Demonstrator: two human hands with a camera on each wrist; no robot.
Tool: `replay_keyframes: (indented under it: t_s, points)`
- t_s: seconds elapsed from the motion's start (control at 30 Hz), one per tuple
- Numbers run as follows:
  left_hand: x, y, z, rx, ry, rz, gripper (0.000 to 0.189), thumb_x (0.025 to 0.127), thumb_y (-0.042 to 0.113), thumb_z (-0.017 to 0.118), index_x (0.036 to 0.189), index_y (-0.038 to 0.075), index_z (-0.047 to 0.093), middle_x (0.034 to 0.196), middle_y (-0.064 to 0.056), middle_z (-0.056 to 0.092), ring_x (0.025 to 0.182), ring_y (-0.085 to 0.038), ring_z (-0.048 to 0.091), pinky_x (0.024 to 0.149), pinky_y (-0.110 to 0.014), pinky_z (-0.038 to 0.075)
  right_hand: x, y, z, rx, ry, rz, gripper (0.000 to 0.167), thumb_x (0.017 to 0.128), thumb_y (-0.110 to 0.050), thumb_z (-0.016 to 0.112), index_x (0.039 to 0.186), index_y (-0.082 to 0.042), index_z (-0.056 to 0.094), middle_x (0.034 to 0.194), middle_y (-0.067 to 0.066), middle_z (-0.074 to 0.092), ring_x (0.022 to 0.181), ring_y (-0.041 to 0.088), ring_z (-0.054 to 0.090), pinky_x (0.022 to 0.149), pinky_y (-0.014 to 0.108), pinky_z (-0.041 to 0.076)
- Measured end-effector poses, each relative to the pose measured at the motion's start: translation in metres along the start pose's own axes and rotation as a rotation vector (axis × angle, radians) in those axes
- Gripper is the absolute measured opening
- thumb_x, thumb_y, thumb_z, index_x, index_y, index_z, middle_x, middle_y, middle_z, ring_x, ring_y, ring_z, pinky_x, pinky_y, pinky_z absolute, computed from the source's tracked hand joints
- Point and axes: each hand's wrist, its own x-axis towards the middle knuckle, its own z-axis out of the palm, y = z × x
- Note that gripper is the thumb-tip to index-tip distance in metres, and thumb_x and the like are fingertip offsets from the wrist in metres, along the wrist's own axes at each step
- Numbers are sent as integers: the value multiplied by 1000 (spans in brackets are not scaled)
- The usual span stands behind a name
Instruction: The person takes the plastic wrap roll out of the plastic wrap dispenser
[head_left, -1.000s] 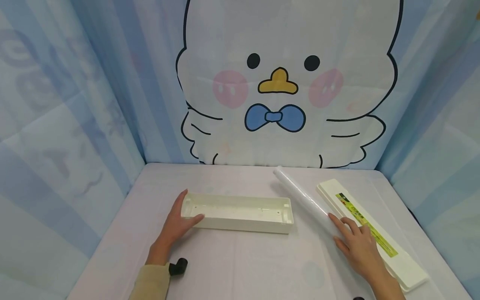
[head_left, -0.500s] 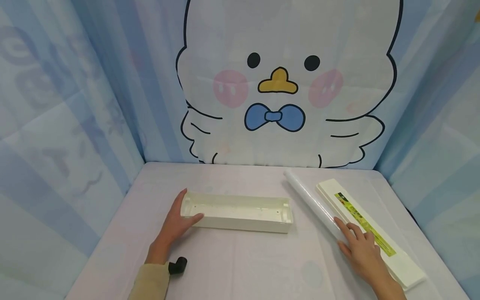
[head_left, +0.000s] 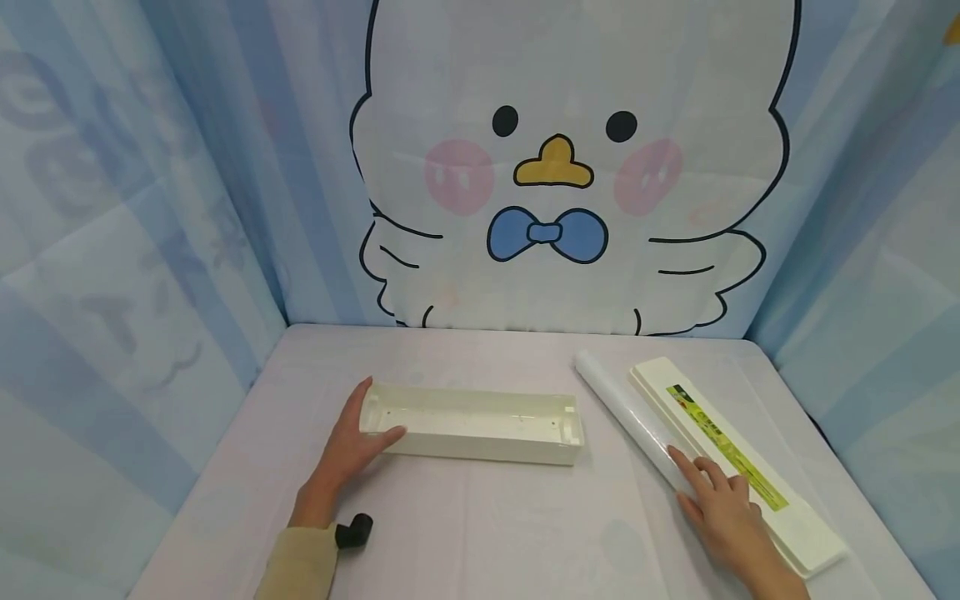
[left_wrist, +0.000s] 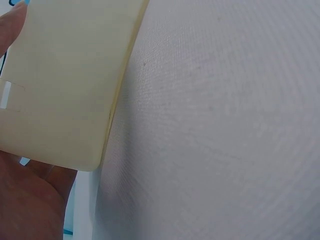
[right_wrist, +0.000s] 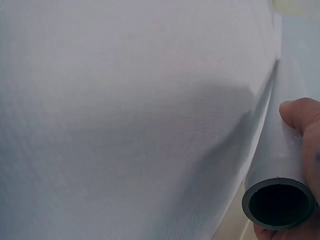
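Observation:
A long cream plastic box (head_left: 480,447) sits open side up at the middle of the table. Its left end is gripped by my left hand (head_left: 348,442), thumb at the front and fingers behind. The left wrist view shows the box wall (left_wrist: 65,75) up close. On the right, my right hand (head_left: 723,517) holds a roll of cling film (head_left: 621,402), which lies slanted away from me. In the right wrist view the hollow dark core end of the film roll (right_wrist: 245,205) shows, with my thumb (right_wrist: 299,115) along its side.
A long cream lid (head_left: 806,533) with a yellow-green label lies right of the roll, nearly parallel to it. Patterned curtains (head_left: 187,250) enclose the pale cloth-covered table (head_left: 450,533) at the back and sides.
The cling film roll has shifted right and towards me, closer alongside the lid, with my right hand on it. My left hand and the box have stayed in place.

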Motion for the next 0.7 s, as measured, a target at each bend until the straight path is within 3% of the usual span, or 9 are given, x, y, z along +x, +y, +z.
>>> replay_keyframes:
  t_s: [0.7]
  points:
    - [1,-2,-1,2,-4,7,103,86,36,80,162,14,14,166,-18,16,150,-37,17,118,-60,14,-4,-1,7,-25,1,-15,66,95,-20,71,152,-21,36,126,19,48,88,43,49,57,54,46]
